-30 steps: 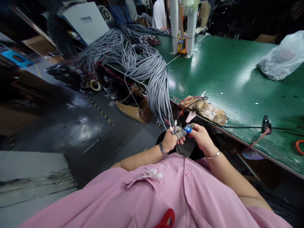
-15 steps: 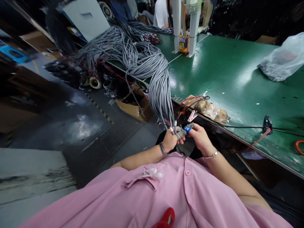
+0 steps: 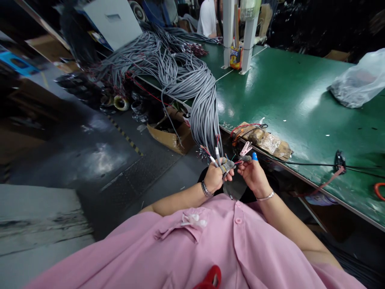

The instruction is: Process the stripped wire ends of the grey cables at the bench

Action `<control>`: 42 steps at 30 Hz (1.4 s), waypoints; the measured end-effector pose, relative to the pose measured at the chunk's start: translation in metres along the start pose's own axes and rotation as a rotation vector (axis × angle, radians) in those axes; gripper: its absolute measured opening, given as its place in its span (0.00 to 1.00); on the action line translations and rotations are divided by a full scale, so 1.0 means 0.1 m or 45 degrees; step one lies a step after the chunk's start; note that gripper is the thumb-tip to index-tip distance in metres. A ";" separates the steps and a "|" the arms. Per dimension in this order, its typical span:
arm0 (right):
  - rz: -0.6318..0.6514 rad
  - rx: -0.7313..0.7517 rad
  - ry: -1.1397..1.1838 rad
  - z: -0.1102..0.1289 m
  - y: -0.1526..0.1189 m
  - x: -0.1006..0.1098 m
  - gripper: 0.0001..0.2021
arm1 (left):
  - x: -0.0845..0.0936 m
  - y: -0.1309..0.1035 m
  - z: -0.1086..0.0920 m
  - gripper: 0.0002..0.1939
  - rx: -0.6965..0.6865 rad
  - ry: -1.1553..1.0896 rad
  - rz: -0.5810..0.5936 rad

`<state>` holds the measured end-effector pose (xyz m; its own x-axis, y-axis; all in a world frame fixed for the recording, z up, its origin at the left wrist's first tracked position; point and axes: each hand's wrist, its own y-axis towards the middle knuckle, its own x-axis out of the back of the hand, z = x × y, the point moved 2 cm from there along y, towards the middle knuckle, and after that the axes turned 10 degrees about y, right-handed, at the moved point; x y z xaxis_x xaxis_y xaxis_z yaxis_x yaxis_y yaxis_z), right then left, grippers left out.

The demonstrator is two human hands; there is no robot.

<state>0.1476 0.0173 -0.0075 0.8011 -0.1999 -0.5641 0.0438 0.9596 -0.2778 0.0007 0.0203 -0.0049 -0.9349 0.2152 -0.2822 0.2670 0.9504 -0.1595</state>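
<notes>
Two slim, smooth grey cables with white-banded ends [image 3: 217,151] stick up from the left hand [image 3: 215,176], tilted up and away from its thumb side. Past each white band, the grey jacket gives way to short, thin loose cores, red among them, splayed at the tips. Thin multicoloured wires [image 3: 238,162], with red and green showing, fan out between the left hand and the right hand [image 3: 254,178], reaching the right fingertips. Just beyond the left hand, a thick bundle of long grey round cables [image 3: 206,112] hangs in a downward curve, its strands roughly parallel.
</notes>
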 end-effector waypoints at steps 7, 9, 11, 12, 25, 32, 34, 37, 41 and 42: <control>0.008 0.287 -0.326 0.22 0.17 -0.03 0.21 | -0.14 0.04 -0.10 0.18 -0.029 0.005 0.028; -0.068 0.485 -0.504 0.26 0.16 -0.05 0.22 | -0.17 0.05 -0.10 0.18 -0.024 0.016 0.032; -0.083 0.485 -0.499 0.25 0.18 -0.05 0.24 | -0.18 0.07 -0.09 0.19 -0.016 0.032 0.035; -0.057 0.421 -0.424 0.24 0.21 -0.06 0.25 | -0.18 0.08 -0.08 0.19 -0.015 0.034 0.039; -0.009 0.091 0.077 0.14 0.35 -0.05 0.26 | -0.20 0.14 -0.01 0.19 0.012 0.092 0.057; 0.295 -0.239 -0.072 0.26 0.07 0.12 0.26 | -0.07 0.04 0.06 0.19 -0.024 0.200 0.091; 0.330 -0.259 -0.196 0.30 -0.01 0.17 0.22 | -0.05 0.02 0.08 0.19 -0.042 0.252 0.087; 0.344 -0.258 -0.364 0.35 -0.08 0.21 0.17 | -0.03 0.00 0.11 0.18 -0.065 0.317 0.115; 0.354 -0.188 -0.560 0.41 -0.10 0.19 0.14 | -0.04 -0.02 0.12 0.18 -0.086 0.410 0.176; 0.365 -0.161 -0.609 0.43 -0.10 0.17 0.13 | -0.04 -0.03 0.12 0.18 -0.086 0.423 0.178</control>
<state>0.1868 0.0130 0.0188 0.9527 0.2051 -0.2244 -0.2635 0.9253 -0.2728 0.0062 0.0143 -0.0144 -0.9184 0.3948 0.0276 0.3919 0.9169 -0.0751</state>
